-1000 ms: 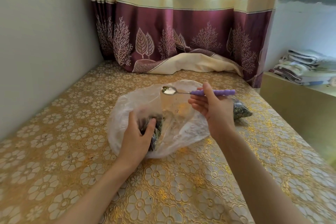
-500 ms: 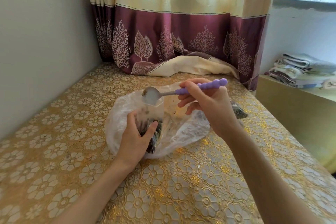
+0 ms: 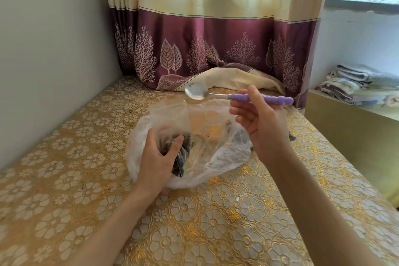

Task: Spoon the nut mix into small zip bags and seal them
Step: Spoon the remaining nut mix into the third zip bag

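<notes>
A large clear plastic bag (image 3: pixel 222 157) lies open on the gold floral tablecloth (image 3: pixel 205 222), with dark nut mix inside. My left hand (image 3: pixel 158 157) grips a small zip bag (image 3: pixel 180 155) of dark nut mix at the big bag's left side; most of the small bag is hidden by my fingers. My right hand (image 3: pixel 259 123) holds a metal spoon with a purple beaded handle (image 3: pixel 237 96) above the big bag. Its bowl points left and looks empty. A filled small bag (image 3: pixel 292 137) peeks out behind my right wrist.
A grey wall runs along the table's left edge. A cream and maroon curtain (image 3: pixel 216 39) hangs at the back, its hem bunched on the table. Folded towels (image 3: pixel 358 84) are stacked on a low ledge at the right.
The spoon carried nut mix, tipped down over the small bag, and now sits level and higher with an empty bowl. My left hand has kept its grip on the small bag.
</notes>
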Demonstrator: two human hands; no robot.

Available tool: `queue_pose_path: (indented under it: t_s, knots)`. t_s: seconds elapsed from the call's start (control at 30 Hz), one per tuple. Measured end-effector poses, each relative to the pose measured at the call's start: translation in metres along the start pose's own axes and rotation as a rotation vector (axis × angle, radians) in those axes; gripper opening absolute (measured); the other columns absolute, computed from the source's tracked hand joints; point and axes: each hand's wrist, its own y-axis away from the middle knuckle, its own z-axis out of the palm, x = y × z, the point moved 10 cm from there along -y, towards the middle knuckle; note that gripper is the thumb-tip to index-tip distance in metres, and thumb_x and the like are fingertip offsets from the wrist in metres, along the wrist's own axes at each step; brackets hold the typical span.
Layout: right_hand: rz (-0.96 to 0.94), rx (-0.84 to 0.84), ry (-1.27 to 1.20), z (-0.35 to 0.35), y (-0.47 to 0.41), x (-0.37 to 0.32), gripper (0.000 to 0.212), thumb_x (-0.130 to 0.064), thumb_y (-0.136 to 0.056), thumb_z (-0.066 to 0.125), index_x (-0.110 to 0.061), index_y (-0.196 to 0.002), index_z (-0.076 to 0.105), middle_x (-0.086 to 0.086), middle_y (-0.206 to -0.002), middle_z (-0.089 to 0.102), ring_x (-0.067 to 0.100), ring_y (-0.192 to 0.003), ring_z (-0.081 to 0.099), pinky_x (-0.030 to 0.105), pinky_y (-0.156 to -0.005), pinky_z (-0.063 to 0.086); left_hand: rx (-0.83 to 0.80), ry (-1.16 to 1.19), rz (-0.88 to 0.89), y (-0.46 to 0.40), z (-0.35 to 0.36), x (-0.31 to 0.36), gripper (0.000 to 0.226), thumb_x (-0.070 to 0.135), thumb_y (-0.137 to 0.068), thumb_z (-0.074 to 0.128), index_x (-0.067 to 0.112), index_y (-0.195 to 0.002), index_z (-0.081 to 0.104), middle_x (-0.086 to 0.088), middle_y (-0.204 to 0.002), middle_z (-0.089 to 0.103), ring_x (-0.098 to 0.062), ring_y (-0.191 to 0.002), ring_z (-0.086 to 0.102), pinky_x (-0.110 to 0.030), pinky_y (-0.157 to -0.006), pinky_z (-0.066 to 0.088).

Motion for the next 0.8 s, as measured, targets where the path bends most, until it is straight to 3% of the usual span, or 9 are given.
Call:
queue_pose_path:
  t_s: [0.13, 0.27, 0.43, 0.6, 0.8]
  knots:
    - [0.075, 0.155, 0.016, -0.024, -0.002, 0.024, 0.033, -0.026, -0.095, 0.054, -0.004, -0.074, 0.068, 0.007, -0.069, 0.072, 0.012, -0.055, 0.066, 0.017, -0.046, 0.050, 0.111, 0.007, 0.008, 0.003, -0.015, 0.004, 0.016, 0.037, -0.087, 0.059, 0.032, -0.086, 0.043, 0.004, -0.082, 0.055, 0.011, -0.064, 0.055, -0.009, -0.055, 0.047]
    - [0.268, 0.062, 0.152, -0.023, 0.006, 0.073, 0.030, -0.017, -0.094, 0.055, 0.003, -0.075, 0.067, 0.014, -0.064, 0.069, 0.018, -0.052, 0.066, 0.019, -0.046, 0.051, 0.112, -0.042, -0.050, 0.004, -0.010, -0.010, 0.021, 0.031, -0.090, 0.058, 0.015, -0.094, 0.045, -0.008, -0.085, 0.056, -0.011, -0.074, 0.057, -0.021, -0.059, 0.047]
    - [0.358, 0.016, 0.309, -0.020, 0.013, 0.108, 0.027, -0.005, -0.090, 0.051, 0.006, -0.071, 0.067, 0.018, -0.060, 0.065, 0.018, -0.045, 0.063, 0.020, -0.043, 0.050, 0.178, -0.041, -0.065, 0.007, -0.015, -0.016, 0.019, 0.026, -0.092, 0.057, 0.014, -0.094, 0.042, 0.004, -0.076, 0.050, 0.012, -0.058, 0.052, -0.009, -0.054, 0.043]
    - [0.338, 0.079, 0.316, -0.030, 0.006, 0.108, 0.029, -0.001, -0.086, 0.050, 0.001, -0.063, 0.067, 0.015, -0.058, 0.067, 0.019, -0.045, 0.063, 0.021, -0.041, 0.049, 0.146, -0.058, -0.108, 0.007, -0.013, -0.021, 0.021, 0.033, -0.091, 0.056, 0.025, -0.084, 0.038, -0.008, -0.079, 0.051, -0.019, -0.072, 0.052, -0.032, -0.064, 0.047]
    - [0.342, 0.120, 0.224, -0.038, 0.000, 0.112, 0.028, 0.002, -0.087, 0.048, 0.005, -0.065, 0.065, 0.016, -0.059, 0.068, 0.019, -0.045, 0.064, 0.021, -0.043, 0.052, 0.149, -0.051, -0.094, 0.007, -0.012, -0.021, 0.021, 0.032, -0.090, 0.057, 0.022, -0.086, 0.038, -0.008, -0.076, 0.050, -0.020, -0.069, 0.053, -0.025, -0.057, 0.046]
